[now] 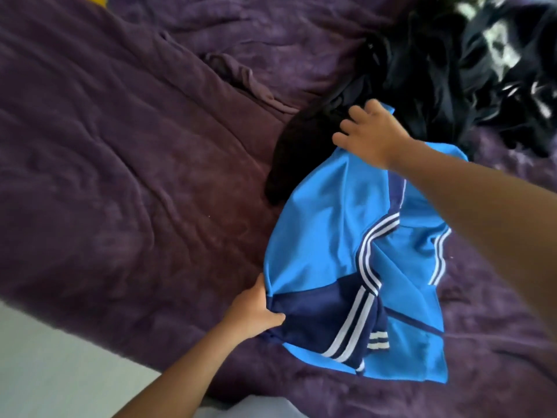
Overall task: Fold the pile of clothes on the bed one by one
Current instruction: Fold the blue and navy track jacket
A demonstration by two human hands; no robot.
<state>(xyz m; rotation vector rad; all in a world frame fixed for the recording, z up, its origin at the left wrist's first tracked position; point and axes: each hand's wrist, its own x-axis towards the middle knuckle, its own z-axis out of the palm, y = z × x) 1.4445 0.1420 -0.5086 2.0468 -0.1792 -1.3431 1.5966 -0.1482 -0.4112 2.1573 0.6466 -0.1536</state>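
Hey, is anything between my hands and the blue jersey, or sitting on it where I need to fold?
Nothing visible is. Your left hand grips the blue jersey at its near edge and your right hand is on its far end. Nothing lies on top; a black garment sits beside that far end.

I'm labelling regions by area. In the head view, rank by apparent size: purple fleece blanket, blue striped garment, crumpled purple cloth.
1. purple fleece blanket
2. blue striped garment
3. crumpled purple cloth, farther away
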